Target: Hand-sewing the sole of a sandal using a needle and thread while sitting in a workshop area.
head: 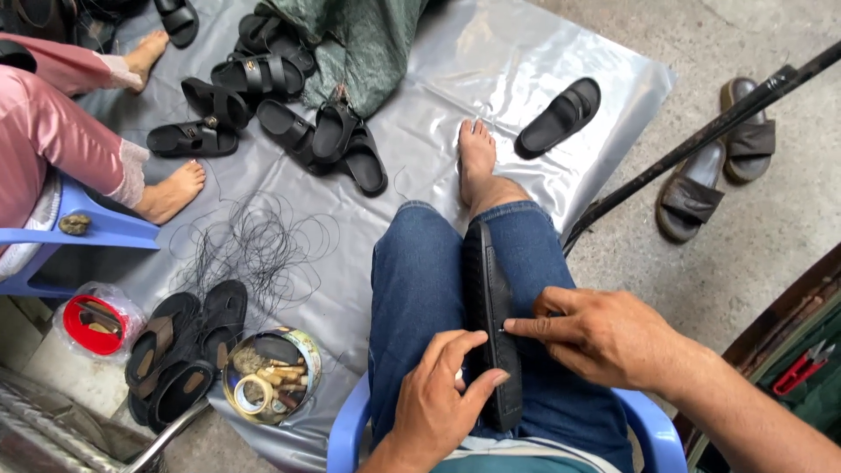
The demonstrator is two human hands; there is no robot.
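Note:
A black sandal (487, 289) stands on its edge, wedged between my knees in blue jeans. My left hand (435, 396) cups its near end from the left, thumb against the sole's side. My right hand (596, 333) rests on my right thigh, its index finger pressed on the sandal's side near the middle. No tool shows in either hand.
Several black sandals (263, 105) lie on a grey plastic sheet (491, 61), with a tangle of black thread (254, 245), a round tin of bits (270, 375) and soles (184, 350). Another person in pink (53, 140) sits left on a blue chair. A black pole (701, 140) crosses right.

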